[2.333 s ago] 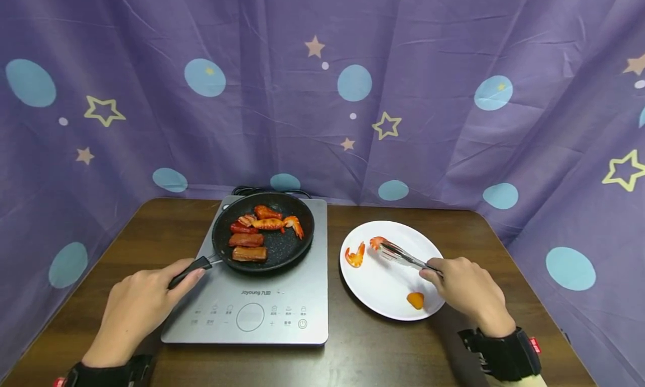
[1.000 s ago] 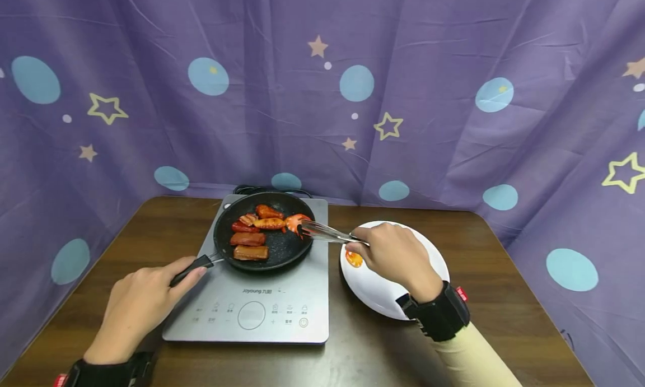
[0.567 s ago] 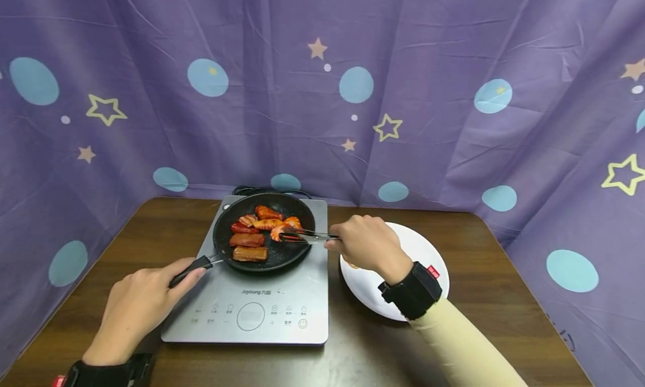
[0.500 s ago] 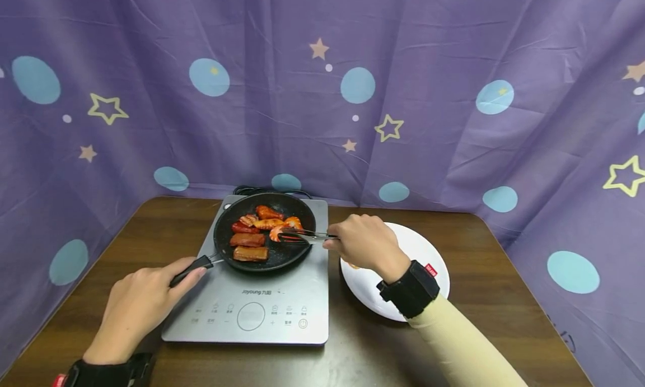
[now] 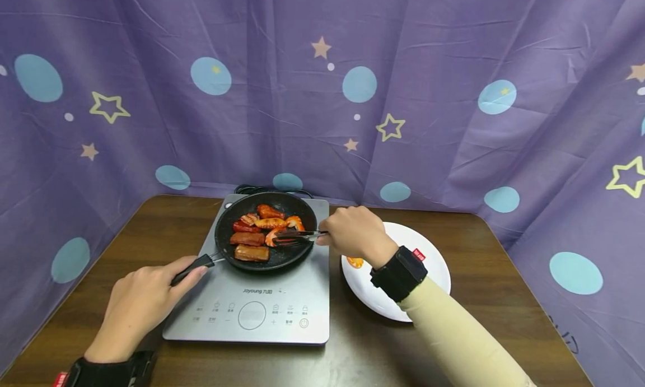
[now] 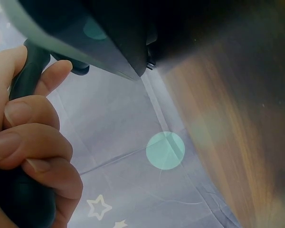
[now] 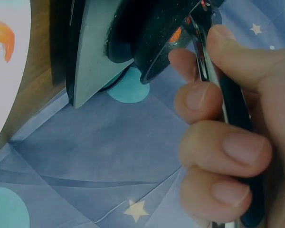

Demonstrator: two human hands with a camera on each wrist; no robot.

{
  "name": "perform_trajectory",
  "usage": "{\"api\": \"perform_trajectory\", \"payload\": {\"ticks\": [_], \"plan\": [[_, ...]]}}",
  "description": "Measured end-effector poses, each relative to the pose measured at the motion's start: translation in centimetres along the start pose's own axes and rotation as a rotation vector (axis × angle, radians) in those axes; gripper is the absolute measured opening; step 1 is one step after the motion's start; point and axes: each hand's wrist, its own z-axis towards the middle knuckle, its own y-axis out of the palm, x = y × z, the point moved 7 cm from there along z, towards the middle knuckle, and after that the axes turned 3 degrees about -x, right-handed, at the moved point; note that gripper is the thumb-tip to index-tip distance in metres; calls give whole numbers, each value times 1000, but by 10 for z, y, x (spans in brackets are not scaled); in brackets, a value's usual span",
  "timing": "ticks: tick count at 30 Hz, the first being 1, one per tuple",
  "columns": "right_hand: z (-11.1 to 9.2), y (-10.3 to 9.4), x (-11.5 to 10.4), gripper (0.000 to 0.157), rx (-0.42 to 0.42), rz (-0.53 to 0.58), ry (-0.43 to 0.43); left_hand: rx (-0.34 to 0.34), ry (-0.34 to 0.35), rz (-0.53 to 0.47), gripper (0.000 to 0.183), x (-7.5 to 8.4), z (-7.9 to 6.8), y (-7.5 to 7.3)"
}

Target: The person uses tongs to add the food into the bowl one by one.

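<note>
My left hand (image 5: 143, 300) grips the black handle (image 5: 194, 269) of a frying pan (image 5: 274, 264) that sits on a silver induction cooktop (image 5: 297, 297). With its fingers curled round them, my right hand (image 5: 354, 235) holds metal tongs (image 5: 308, 237), whose dark tips reach into the pan. A shrimp (image 5: 272, 238) lies at those tips; whether they still pinch it, I cannot tell. Around it in the pan are another shrimp (image 5: 295, 223), a drumstick (image 5: 269, 211), two brown slabs of meat (image 5: 252, 253) and other reddish pieces. The left wrist view shows curled fingers (image 6: 35, 142) round the handle.
Right of the cooktop stands a white plate (image 5: 428, 258) bearing a shrimp (image 5: 355, 262); my right wrist and forearm cover part of it. Black cable (image 5: 247, 190) lies behind the cooktop. A purple curtain (image 5: 282, 96) hangs behind the wooden table (image 5: 499, 297).
My right hand has carried a shrimp in the tongs from the plate leftward into the pan, then lowered it slightly farther left. The left hand has kept its grip on the handle.
</note>
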Motion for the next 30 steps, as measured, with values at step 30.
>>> {"api": "perform_trajectory", "payload": {"ticks": [30], "plan": [[30,-2,15,17,-76,-122,-81,-21,-7,8,42,-2,0,4]]}}
